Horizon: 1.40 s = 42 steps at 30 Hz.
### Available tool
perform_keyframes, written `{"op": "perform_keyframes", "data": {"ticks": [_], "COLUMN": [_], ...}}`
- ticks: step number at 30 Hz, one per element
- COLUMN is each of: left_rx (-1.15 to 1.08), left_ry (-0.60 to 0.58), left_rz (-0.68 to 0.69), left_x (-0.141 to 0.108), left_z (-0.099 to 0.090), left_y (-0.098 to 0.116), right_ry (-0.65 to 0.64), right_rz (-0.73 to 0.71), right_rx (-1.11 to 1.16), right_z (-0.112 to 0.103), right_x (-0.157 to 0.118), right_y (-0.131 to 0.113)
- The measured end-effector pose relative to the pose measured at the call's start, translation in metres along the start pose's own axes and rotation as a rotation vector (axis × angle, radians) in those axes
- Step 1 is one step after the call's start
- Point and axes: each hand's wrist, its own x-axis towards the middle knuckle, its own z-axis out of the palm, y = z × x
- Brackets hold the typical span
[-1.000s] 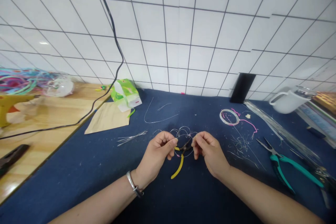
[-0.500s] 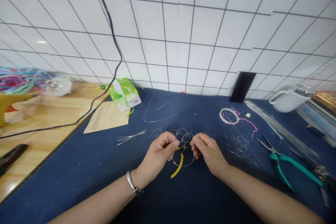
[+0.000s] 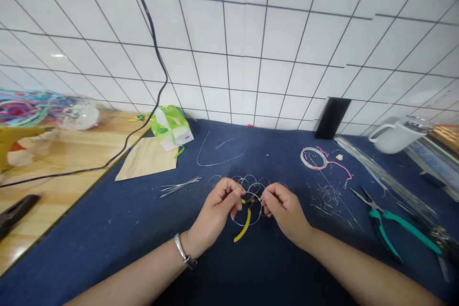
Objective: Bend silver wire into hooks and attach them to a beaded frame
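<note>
A thin wire ring (image 3: pixel 247 224) hangs between my hands above the dark blue cloth. My left hand (image 3: pixel 223 203) pinches one side of it, close to a small pink spot on the wire. The other side is pinched in my right hand (image 3: pixel 283 208), thumb against fingers. Below the ring lie yellow-handled pliers (image 3: pixel 243 230), their head partly hidden by the wire and my fingers. Just beyond my fingertips, several curled wire loops (image 3: pixel 250 180) rest on the cloth.
Straight wires (image 3: pixel 181 185) lie left of my hands. To the right are wire scraps (image 3: pixel 330 198), a white ring-shaped dish (image 3: pixel 313 158) with pink bits, teal-handled pliers (image 3: pixel 405 227) and a wire bundle (image 3: pixel 385 174). A white mug (image 3: pixel 394 136) stands near the tiled wall.
The wire ring has shifted slightly left and turned, its pink spot now nearer my left fingers. Both hands keep their pinch, and the fingertips have come a little closer together.
</note>
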Motion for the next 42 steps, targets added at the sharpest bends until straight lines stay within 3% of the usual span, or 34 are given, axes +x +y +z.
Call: {"op": "perform_keyframes", "data": {"ticks": [6,14,20,23,26,28,33,42], "left_rx": [-0.004,0.03,0.068,0.047,-0.014,-0.052,-0.077,-0.046], "left_ry": [-0.005,-0.159,-0.117,-0.013,0.166,0.252,0.274,0.267], "left_rz": [-0.022,-0.005,0.039,0.082,0.163,0.159,0.105,0.071], "left_x": [0.001,-0.001,-0.007,-0.002,0.011,0.021,0.038,0.044], "left_z": [-0.002,-0.002,0.001,-0.008,-0.024,-0.036,-0.054,-0.057], "left_y": [-0.001,0.005,0.008,0.008,0.006,0.003,-0.007,-0.02], "right_ry": [0.038,0.024,0.002,0.053,0.029,-0.083,-0.399,-0.424], "right_rz": [-0.006,-0.063,-0.107,-0.157,-0.29,-0.461,-0.765,-0.942], "right_rx": [0.027,0.05,0.047,0.025,-0.212,-0.429,-0.789,-1.009], "right_z": [0.004,0.004,0.007,0.006,0.007,0.01,0.019,0.014], "right_x": [0.0,0.0,-0.007,-0.01,-0.01,-0.01,-0.013,-0.018], "right_y": [0.004,0.007,0.004,0.005,0.006,0.007,0.007,0.018]}}
